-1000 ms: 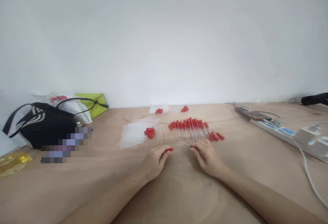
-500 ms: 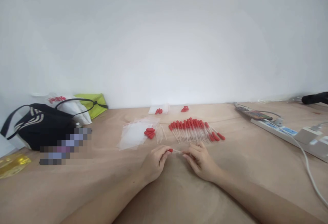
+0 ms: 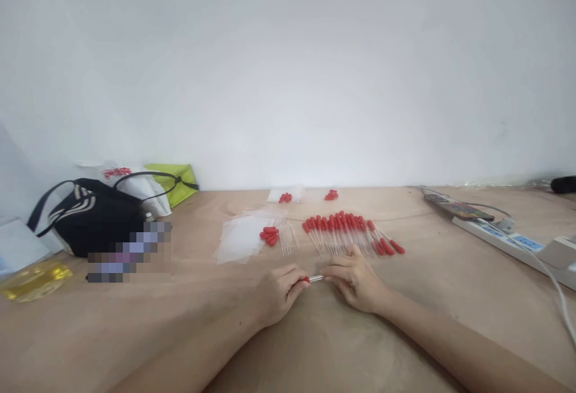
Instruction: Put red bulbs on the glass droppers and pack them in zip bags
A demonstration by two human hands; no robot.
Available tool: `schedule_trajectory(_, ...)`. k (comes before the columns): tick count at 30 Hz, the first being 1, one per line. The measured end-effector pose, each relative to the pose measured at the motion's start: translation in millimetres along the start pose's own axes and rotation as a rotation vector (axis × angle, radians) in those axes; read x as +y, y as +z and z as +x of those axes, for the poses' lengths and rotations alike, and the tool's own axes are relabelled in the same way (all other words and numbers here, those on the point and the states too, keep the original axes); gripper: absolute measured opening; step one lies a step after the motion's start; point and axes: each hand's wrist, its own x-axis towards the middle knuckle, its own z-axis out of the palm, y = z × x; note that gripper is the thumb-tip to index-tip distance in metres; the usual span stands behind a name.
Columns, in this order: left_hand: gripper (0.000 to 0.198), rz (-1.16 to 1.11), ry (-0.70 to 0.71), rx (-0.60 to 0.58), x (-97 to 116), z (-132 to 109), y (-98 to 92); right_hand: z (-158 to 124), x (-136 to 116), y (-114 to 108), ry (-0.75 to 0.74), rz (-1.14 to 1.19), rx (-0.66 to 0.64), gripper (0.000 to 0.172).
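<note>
My left hand [image 3: 279, 291] pinches a small red rubber bulb [image 3: 306, 279] low over the wooden table. My right hand [image 3: 355, 279] pinches the other end of a thin clear glass tube [image 3: 317, 278], whose near end meets the bulb. Just beyond my fingers lies a row of several finished droppers with red bulbs [image 3: 346, 231]. To its left sit a little heap of loose red bulbs [image 3: 270, 235] and a few bare glass tubes [image 3: 288, 240].
Clear plastic bags [image 3: 240, 238] lie left of the bulbs, and two more small bulb piles [image 3: 333, 194] sit near the wall. A black bag [image 3: 90, 216], a green bag [image 3: 173, 180] and a yellow packet [image 3: 33, 279] stand at left. A power strip [image 3: 504, 234] with cables and a phone [image 3: 452, 206] lies at right.
My right hand took a glass tube from the row and brought it to the bulb in my left hand; tube and bulb have closed together. The camera shifted slightly.
</note>
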Motion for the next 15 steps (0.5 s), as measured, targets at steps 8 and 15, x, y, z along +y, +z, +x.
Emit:
schedule_trajectory(8,0.025,0.056,0.072,-0.069,2,2,1.3,-6,-15,6,0.067,-0.043,0.021,0.022)
schedule_trajectory(15,0.024,0.065,0.088,-0.096,2,7,-4.5,0,-20,10,0.14,-0.011,-0.002,0.021)
